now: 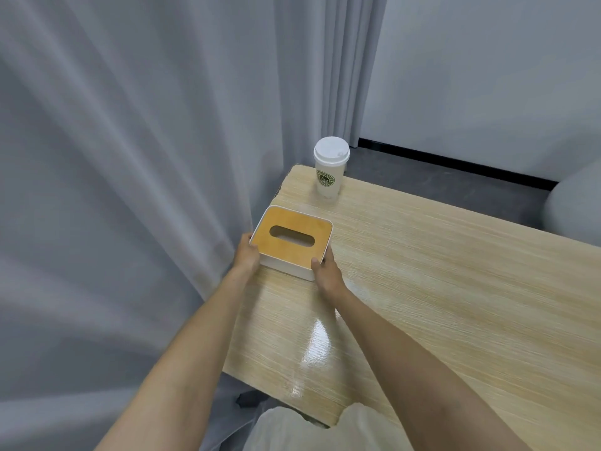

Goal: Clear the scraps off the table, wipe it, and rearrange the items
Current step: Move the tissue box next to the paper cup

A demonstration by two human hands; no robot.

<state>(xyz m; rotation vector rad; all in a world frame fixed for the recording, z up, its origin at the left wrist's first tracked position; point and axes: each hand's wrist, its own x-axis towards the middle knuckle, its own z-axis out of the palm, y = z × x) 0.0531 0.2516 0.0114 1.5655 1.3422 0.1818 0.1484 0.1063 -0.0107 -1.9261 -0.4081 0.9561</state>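
A white tissue box (292, 240) with an orange-brown wooden lid and an oval slot sits near the left edge of the light wooden table (439, 271). My left hand (248, 255) grips its near-left corner. My right hand (327, 271) grips its near-right corner, thumb on the lid. Behind the box, at the table's far left corner, stands a white paper cup (330, 172) with a white lid and a green logo. No scraps are visible on the table.
A grey curtain (130, 157) hangs right against the table's left edge. A grey cushioned seat (575, 203) shows at the far right beyond the table. Dark floor and a white wall lie behind. My light trousers show at the bottom.
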